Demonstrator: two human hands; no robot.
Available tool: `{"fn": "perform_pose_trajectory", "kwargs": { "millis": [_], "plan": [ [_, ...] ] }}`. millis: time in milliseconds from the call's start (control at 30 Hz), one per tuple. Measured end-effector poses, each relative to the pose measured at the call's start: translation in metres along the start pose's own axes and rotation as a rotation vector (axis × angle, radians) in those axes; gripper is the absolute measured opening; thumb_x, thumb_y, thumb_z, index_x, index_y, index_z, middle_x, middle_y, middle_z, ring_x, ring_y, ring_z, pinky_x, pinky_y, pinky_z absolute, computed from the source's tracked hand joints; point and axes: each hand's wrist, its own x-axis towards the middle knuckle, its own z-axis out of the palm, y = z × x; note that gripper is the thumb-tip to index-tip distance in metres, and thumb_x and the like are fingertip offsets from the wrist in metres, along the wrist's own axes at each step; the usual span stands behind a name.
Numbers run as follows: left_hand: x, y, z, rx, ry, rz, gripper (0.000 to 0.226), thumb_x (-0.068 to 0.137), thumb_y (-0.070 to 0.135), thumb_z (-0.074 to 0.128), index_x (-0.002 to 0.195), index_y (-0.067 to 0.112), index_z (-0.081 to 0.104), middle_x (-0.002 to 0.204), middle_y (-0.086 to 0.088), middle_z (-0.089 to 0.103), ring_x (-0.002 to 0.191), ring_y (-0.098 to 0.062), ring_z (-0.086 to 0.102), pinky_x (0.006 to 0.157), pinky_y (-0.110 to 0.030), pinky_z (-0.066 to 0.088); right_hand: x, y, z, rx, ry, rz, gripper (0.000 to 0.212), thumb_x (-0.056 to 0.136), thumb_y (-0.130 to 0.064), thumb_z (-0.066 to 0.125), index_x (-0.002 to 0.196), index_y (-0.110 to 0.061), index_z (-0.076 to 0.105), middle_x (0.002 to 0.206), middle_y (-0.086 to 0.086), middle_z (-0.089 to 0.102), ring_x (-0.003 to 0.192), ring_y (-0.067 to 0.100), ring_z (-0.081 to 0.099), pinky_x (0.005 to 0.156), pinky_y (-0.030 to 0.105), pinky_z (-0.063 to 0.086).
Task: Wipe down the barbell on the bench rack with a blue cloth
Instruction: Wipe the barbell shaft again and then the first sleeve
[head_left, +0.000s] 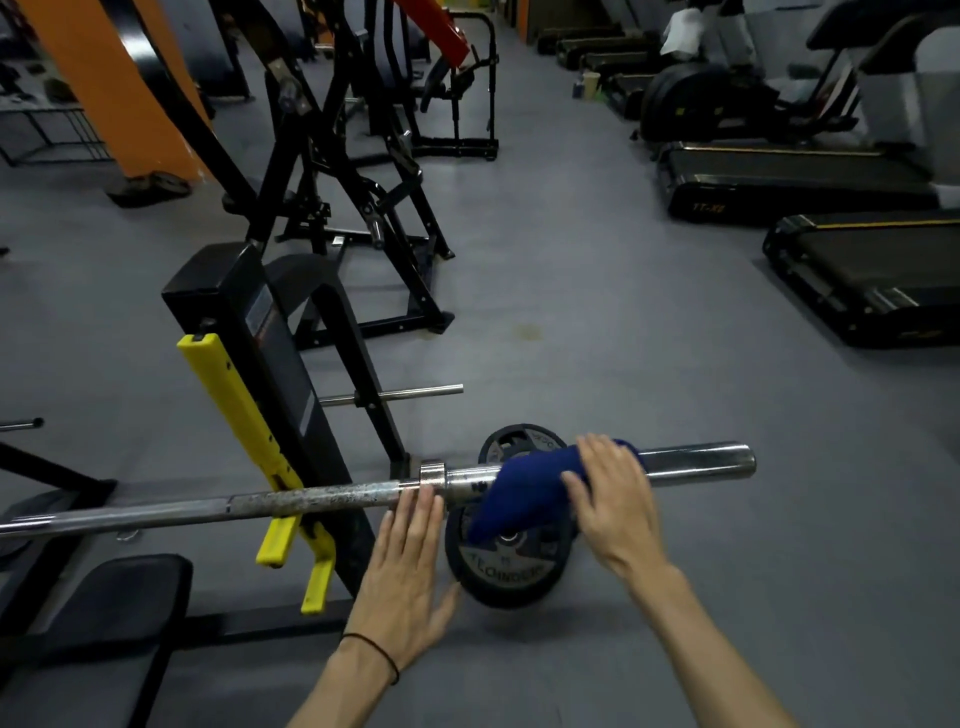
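A steel barbell (322, 500) lies across the yellow hook of the bench rack (244, 410), its bare sleeve end (701, 460) pointing right. A blue cloth (524, 486) is draped over the sleeve just right of the collar. My right hand (615, 496) lies on the cloth's right part, its fingers curled over the cloth and the sleeve. My left hand (410, 571) is flat with straight fingers, its fingertips touching the bar just left of the collar.
Two black weight plates (511, 564) lie on the grey floor under the sleeve. The black bench pad (114, 597) is at the lower left. A plate-loaded machine (358, 171) stands behind the rack, treadmills (857, 270) at the right.
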Motion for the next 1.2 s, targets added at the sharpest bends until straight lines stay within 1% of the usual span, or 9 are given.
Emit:
{"fn": "perform_pose_trajectory", "kwargs": {
  "millis": [133,300,367,467,600,733,867,1067,1200],
  "plan": [
    [-0.008,0.008,0.001,0.008,0.009,-0.002,0.103,0.083,0.057,0.051,0.161,0.003,0.011,0.169,-0.017,0.009,0.156,-0.033,0.01,0.119,-0.048,0.017,-0.002,-0.041,0.011,0.098,0.036,0.219,0.088,0.102,-0.068,0.015,0.141,0.0,0.056,0.145,0.018,0.057,0.139,0.036,0.048,0.123,0.047,0.022],
    [-0.006,0.005,-0.008,-0.023,-0.027,0.013,0.102,0.082,0.049,0.057,0.161,0.001,0.012,0.17,-0.015,0.009,0.156,-0.03,0.014,0.118,-0.048,0.022,-0.002,-0.13,0.03,0.176,-0.247,-0.116,0.092,0.099,-0.074,0.005,0.157,-0.011,0.038,0.163,0.005,0.035,0.154,0.018,0.026,0.127,0.028,-0.004],
    [-0.01,-0.004,-0.016,-0.001,-0.018,0.053,0.094,0.083,0.044,0.053,0.16,0.002,0.018,0.17,-0.014,0.011,0.156,-0.031,0.015,0.118,-0.049,0.022,0.006,-0.107,0.026,0.124,-0.243,-0.174,0.09,0.101,-0.071,0.006,0.155,-0.01,0.043,0.16,0.006,0.042,0.151,0.02,0.034,0.127,0.031,0.005],
    [-0.019,-0.022,-0.019,0.019,-0.005,0.043,0.087,0.088,0.043,0.052,0.159,0.002,0.023,0.169,-0.014,0.013,0.156,-0.03,0.014,0.12,-0.049,0.02,0.008,-0.045,0.013,0.047,-0.112,-0.03,0.084,0.103,-0.066,0.012,0.149,-0.007,0.051,0.152,0.011,0.052,0.144,0.025,0.043,0.126,0.041,0.02],
    [-0.031,-0.048,-0.019,-0.007,-0.025,-0.083,0.087,0.09,0.047,0.051,0.16,0.003,0.022,0.17,-0.014,0.012,0.157,-0.029,0.013,0.125,-0.046,0.011,0.004,-0.072,0.023,0.066,-0.045,0.188,0.082,0.102,-0.063,0.013,0.149,-0.007,0.05,0.154,0.011,0.05,0.148,0.025,0.038,0.128,0.042,0.012],
    [-0.033,-0.071,-0.03,-0.044,0.036,-0.087,0.081,0.091,0.046,0.049,0.157,0.003,0.031,0.167,-0.014,0.024,0.156,-0.029,0.018,0.125,-0.047,0.015,-0.004,-0.132,0.049,0.114,-0.101,-0.06,0.075,0.107,-0.057,0.014,0.148,-0.008,0.052,0.152,0.007,0.053,0.144,0.024,0.044,0.126,0.039,0.013],
    [-0.036,-0.098,-0.035,-0.016,0.072,-0.1,0.081,0.09,0.045,0.048,0.156,0.002,0.032,0.165,-0.015,0.026,0.155,-0.031,0.021,0.125,-0.048,0.015,0.0,-0.107,0.045,-0.03,-0.12,-0.209,0.06,0.107,-0.046,0.025,0.154,-0.014,0.046,0.157,0.002,0.048,0.147,0.02,0.04,0.127,0.036,0.01],
    [-0.047,-0.115,-0.03,-0.018,0.066,-0.145,0.081,0.091,0.048,0.046,0.157,0.004,0.031,0.166,-0.014,0.025,0.155,-0.031,0.019,0.124,-0.05,0.015,-0.002,-0.099,0.043,-0.114,-0.105,-0.124,0.069,0.101,-0.065,0.028,0.156,-0.025,0.042,0.159,-0.001,0.044,0.151,0.021,0.034,0.127,0.046,0.005],
    [-0.04,-0.12,-0.029,0.001,0.048,-0.167,0.08,0.092,0.05,0.044,0.156,0.004,0.032,0.166,-0.015,0.026,0.155,-0.031,0.02,0.124,-0.048,0.013,-0.002,-0.097,0.048,-0.081,-0.035,-0.136,0.061,0.103,-0.06,0.031,0.149,-0.026,0.052,0.151,-0.002,0.053,0.144,0.021,0.044,0.126,0.045,0.012]
  ]
}}
